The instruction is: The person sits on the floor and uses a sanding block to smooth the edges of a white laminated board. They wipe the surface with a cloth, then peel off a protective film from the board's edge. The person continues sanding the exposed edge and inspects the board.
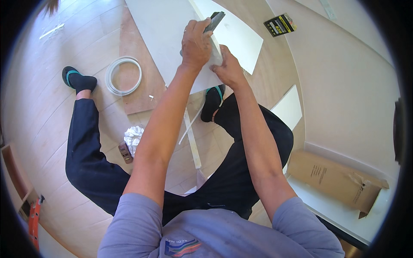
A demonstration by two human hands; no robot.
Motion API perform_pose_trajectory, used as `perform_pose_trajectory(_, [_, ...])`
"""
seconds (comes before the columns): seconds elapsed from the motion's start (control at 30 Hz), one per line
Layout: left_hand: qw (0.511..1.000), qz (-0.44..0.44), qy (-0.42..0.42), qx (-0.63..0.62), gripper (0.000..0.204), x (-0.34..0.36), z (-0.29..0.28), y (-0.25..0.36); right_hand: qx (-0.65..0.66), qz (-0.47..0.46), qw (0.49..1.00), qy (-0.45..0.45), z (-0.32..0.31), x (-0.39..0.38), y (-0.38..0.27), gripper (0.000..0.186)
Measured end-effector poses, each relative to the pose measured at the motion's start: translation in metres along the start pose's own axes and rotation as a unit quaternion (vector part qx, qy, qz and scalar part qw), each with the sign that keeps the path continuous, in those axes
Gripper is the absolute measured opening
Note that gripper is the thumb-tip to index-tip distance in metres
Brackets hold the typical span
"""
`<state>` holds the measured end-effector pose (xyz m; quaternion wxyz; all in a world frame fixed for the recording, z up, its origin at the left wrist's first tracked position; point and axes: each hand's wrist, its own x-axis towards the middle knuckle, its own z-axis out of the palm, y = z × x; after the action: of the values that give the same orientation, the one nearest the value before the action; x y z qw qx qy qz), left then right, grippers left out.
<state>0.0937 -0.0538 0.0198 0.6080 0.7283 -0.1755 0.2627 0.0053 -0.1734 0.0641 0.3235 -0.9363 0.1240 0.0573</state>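
A large white board (160,32) stands in front of me, its near end between my legs. My left hand (196,46) is closed at the board's upright edge, around a dark grey tool (216,19) with a flat end. Most of that tool is hidden by my fingers, so its kind is unclear. Lower on the same edge, my right hand (229,68) grips the board near its corner, thumb on one face and fingers on the other. A pale edge face (216,45) shows between the two hands.
A coil of white edge strip (123,76) lies left on a brown sheet (133,101). Crumpled white plastic (134,136) and a small brown block (125,153) sit by my left leg. A cardboard box (331,177) is at right; an orange level (34,223) stands lower left.
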Motion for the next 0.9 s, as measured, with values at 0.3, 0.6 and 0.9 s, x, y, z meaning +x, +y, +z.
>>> perform_pose_trajectory(0.3, [0.992, -0.075, -0.041, -0.089, 0.031, -0.045, -0.02, 0.001, -0.033, -0.038, 0.998, 0.041, 0.004, 0.004, 0.021, 0.083])
perform_pose_trajectory(0.6, [0.999, -0.028, -0.022, -0.015, 0.038, -0.039, -0.01, 0.006, 0.017, -0.023, 0.999, 0.022, 0.005, 0.0, 0.013, 0.082])
perform_pose_trajectory(0.9, [0.996, -0.04, -0.001, -0.078, 0.035, 0.002, -0.005, -0.004, 0.012, -0.016, 0.999, 0.028, 0.004, 0.001, 0.012, 0.082])
